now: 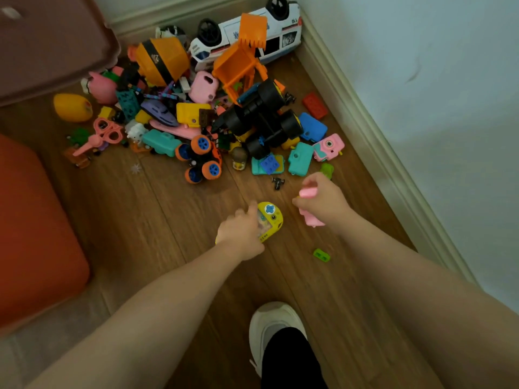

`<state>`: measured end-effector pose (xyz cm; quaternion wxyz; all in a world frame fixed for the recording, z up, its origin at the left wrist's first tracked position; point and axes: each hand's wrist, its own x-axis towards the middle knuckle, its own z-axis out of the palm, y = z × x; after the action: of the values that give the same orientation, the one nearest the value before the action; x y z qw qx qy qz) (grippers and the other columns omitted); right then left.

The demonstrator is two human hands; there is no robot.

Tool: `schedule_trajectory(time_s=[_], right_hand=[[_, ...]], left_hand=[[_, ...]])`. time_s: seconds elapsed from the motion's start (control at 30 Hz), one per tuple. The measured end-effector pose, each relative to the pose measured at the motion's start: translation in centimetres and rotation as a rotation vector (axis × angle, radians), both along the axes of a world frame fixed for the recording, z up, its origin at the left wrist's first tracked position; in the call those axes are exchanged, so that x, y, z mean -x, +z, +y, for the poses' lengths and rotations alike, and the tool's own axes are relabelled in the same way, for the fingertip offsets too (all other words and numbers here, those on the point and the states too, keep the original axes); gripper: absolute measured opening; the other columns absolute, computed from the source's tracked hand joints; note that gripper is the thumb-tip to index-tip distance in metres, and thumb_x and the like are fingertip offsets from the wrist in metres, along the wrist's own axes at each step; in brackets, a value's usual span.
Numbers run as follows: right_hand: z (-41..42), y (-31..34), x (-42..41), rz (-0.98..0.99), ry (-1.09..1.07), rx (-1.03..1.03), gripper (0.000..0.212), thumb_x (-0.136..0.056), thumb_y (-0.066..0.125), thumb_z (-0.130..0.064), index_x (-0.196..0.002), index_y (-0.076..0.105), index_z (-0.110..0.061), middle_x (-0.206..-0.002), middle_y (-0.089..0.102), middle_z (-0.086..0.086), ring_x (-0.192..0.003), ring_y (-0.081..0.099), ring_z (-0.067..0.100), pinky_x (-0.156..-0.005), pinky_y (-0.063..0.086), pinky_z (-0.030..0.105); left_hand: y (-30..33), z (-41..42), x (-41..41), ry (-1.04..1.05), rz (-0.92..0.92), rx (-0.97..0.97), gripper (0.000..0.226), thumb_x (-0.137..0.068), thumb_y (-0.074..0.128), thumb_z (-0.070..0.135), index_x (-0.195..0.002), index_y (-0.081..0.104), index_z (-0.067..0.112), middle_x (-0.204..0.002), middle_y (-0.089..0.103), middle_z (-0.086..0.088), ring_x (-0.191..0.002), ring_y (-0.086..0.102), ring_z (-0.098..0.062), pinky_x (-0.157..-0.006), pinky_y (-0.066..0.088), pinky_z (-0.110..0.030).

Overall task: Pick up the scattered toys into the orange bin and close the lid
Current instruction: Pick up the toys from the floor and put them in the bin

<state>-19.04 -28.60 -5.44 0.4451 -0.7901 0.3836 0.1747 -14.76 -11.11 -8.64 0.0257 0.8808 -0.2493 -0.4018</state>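
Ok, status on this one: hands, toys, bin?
Left hand on yellow game, grip unclear. Right hand shut on pink toy. Toy pile on floor. Orange bin left, interior unseen.

The floor is warm brown wood-grain plank. On it, the handheld game under the left hand is yellow with a blue cross-shaped button. The right hand holds something pale pink, possibly 2 pieces. Beyond the game, the small monster truck is orange with blue hubs, the camera toy pink and teal, the brick red. The overturned van is white with black wheels. Left of the game, the bin is orange-red.
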Motion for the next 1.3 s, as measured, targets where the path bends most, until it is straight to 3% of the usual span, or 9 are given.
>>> schedule_trajectory(time_s=[0.23, 0.33, 0.4, 0.5, 0.77, 1.03, 1.1, 1.17, 1.3], right_hand=[[2.9, 3.0, -3.0, -0.079, -0.188, -0.249, 0.037, -0.081, 0.072, -0.02, -0.111, 0.049, -0.02, -0.107, 0.056, 0.004, -0.09, 0.063, 0.022, -0.068, 0.056, 0.035], [5.9, 5.5, -5.5, -0.084, -0.264, -0.429, 0.03, -0.084, 0.069, -0.019, -0.108, 0.051, -0.017, -0.104, 0.059, 0.007, -0.089, 0.062, 0.02, -0.074, 0.055, 0.036], [8.2, 7.6, -7.5, -0.124, -0.239, -0.513, 0.02, -0.085, 0.068, -0.018, -0.099, 0.054, -0.016, -0.091, 0.061, 0.006, -0.078, 0.062, 0.018, -0.069, 0.055, 0.034], [12.8, 11.1, -10.4, -0.196, -0.097, -0.578, 0.015, -0.086, 0.065, -0.013, -0.094, 0.053, -0.014, -0.076, 0.06, 0.004, -0.061, 0.061, 0.015, -0.051, 0.052, 0.024], [30.4, 18.4, -17.2, -0.346, 0.175, -0.789, 0.013, -0.089, 0.059, -0.009, -0.081, 0.051, -0.015, -0.062, 0.054, 0.002, -0.044, 0.057, 0.01, -0.04, 0.047, 0.02], [44.8, 15.6, -21.0, -0.28, 0.339, -0.462, 0.013, -0.086, 0.066, -0.02, -0.08, 0.055, -0.016, -0.085, 0.061, 0.006, -0.082, 0.06, 0.025, -0.074, 0.053, 0.036], [46.5, 14.0, -21.3, -0.255, 0.284, -0.433, 0.017, -0.089, 0.061, -0.024, -0.098, 0.06, -0.009, -0.101, 0.062, 0.009, -0.093, 0.059, 0.026, -0.082, 0.053, 0.035], [47.2, 13.1, -21.6, -0.198, 0.251, -0.468, 0.044, -0.093, 0.055, -0.027, -0.131, 0.045, -0.007, -0.126, 0.05, 0.01, -0.108, 0.054, 0.025, -0.094, 0.05, 0.036], [46.3, 12.2, -21.2, -0.2, 0.296, -0.443, 0.045, -0.097, 0.047, -0.019, -0.14, 0.037, -0.01, -0.14, 0.042, 0.009, -0.122, 0.048, 0.024, -0.093, 0.049, 0.034]], left_hand=[[4.4, 2.9, -4.0, 0.735, 0.539, 0.391, 0.076, -0.075, 0.071, 0.024, -0.141, 0.033, 0.019, -0.116, 0.051, -0.003, -0.1, 0.053, -0.022, -0.083, 0.047, -0.033], [8.1, 5.0, -6.7, 0.896, 0.676, 0.619, 0.068, -0.068, 0.067, 0.018, -0.132, 0.043, 0.014, -0.089, 0.059, -0.008, -0.07, 0.058, -0.019, -0.059, 0.05, -0.028], [10.6, 7.0, -8.8, 0.976, 0.697, 0.717, 0.07, -0.052, 0.062, 0.019, -0.121, 0.05, 0.015, -0.079, 0.06, -0.008, -0.055, 0.059, -0.018, -0.045, 0.048, -0.023], [14.4, 12.2, -11.0, 1.012, 0.671, 0.832, 0.074, -0.032, 0.063, 0.028, -0.104, 0.057, 0.014, -0.078, 0.064, -0.009, -0.055, 0.06, -0.019, -0.048, 0.049, -0.026], [20.7, 30.1, -12.7, 1.293, 0.512, 1.274, 0.043, -0.061, 0.042, 0.018, -0.099, 0.058, 0.009, -0.065, 0.063, -0.006, -0.051, 0.054, -0.02, -0.049, 0.047, -0.022], [16.6, 41.9, -14.2, 1.721, 0.297, 0.927, 0.013, -0.081, 0.049, 0.02, -0.071, 0.048, 0.012, -0.065, 0.049, -0.006, -0.057, 0.046, -0.019, -0.055, 0.038, -0.025], [15.1, 43.0, -14.5, 1.751, 0.303, 0.878, 0.015, -0.08, 0.054, 0.022, -0.07, 0.047, 0.013, -0.066, 0.046, -0.005, -0.057, 0.046, -0.02, -0.057, 0.039, -0.025], [13.9, 43.3, -15.0, 1.754, 0.257, 0.854, 0.014, -0.08, 0.057, 0.027, -0.079, 0.052, 0.013, -0.072, 0.049, -0.006, -0.064, 0.049, -0.021, -0.062, 0.041, -0.026], [13.5, 42.2, -14.9, 1.591, 0.152, 0.781, 0.046, -0.086, 0.053, 0.03, -0.128, 0.05, 0.011, -0.097, 0.06, -0.009, -0.088, 0.058, -0.028, -0.076, 0.047, -0.037]])
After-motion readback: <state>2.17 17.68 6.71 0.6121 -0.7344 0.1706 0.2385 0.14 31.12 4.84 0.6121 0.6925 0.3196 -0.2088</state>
